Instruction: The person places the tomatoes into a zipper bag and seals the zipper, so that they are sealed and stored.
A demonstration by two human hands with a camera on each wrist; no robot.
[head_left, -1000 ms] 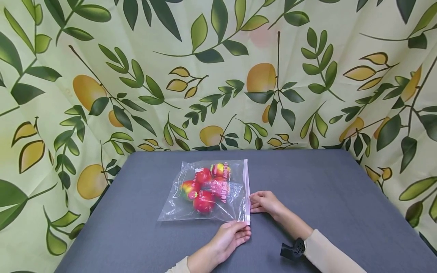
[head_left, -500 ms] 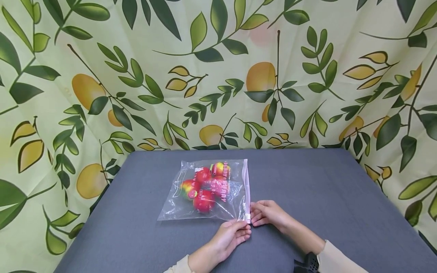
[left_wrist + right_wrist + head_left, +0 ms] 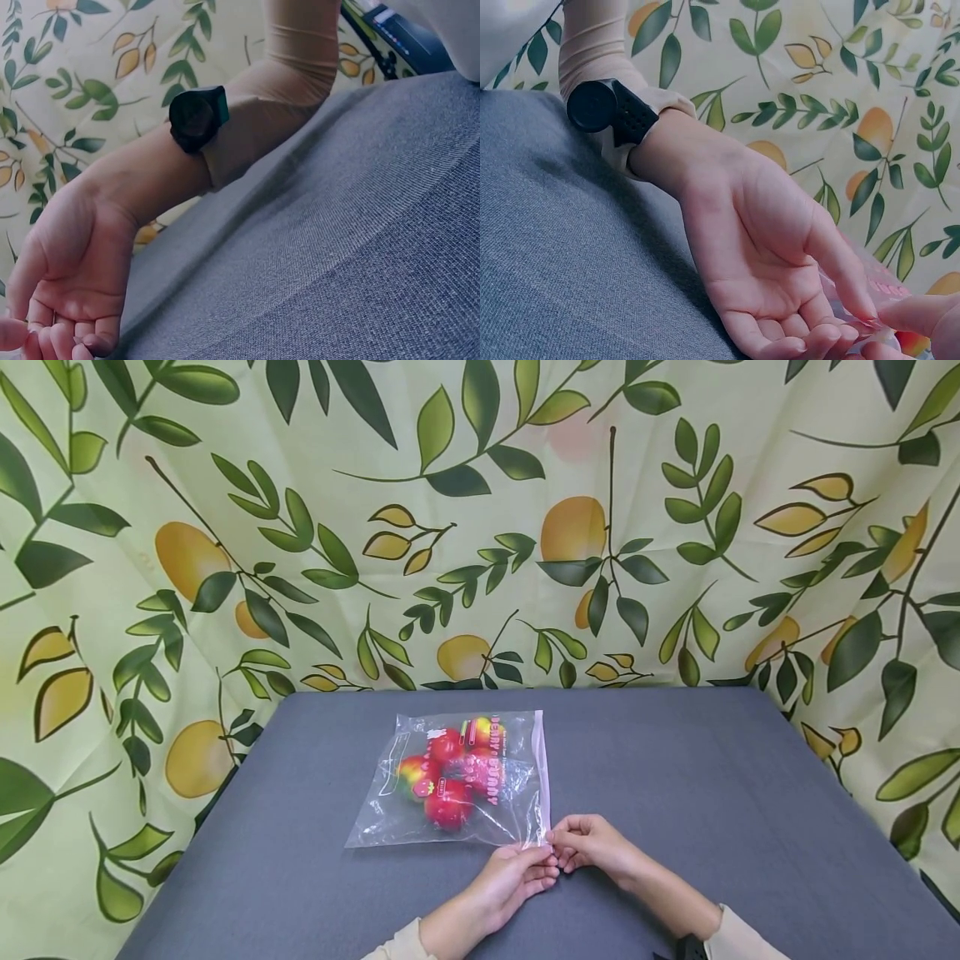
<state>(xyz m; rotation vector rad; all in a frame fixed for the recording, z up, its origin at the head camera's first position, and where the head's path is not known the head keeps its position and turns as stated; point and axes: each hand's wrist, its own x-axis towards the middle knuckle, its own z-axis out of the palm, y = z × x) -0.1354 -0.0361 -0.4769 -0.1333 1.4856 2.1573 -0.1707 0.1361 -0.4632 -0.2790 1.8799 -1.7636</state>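
A clear zip bag (image 3: pixel 384 827) with pink lettering lies flat on the table, its pale pink closure strip (image 3: pixel 541 768) along the right side. Several red and yellow apple-like fruits (image 3: pixel 448 803) are inside it. At the near end of the strip, my left hand (image 3: pixel 513 881) pinches the bag's corner between thumb and fingers. My right hand (image 3: pixel 592 847) pinches the same end of the strip from the right, and its fingers cover the slider. In the right wrist view, the left hand (image 3: pixel 757 262) shows its thumb on the film. The left wrist view shows the right hand (image 3: pixel 79 259), fingers curled.
Dark grey cloth covers the table (image 3: pixel 675 752). A curtain (image 3: pixel 480 568) printed with leaves and fruit hangs behind and at the sides. A black wrist device (image 3: pixel 196 120) sits on the right wrist, and another black device (image 3: pixel 611 109) on the left.
My right hand has slid down along the closure strip towards me and now meets the left hand at the near corner. The left hand and the bag have barely moved.
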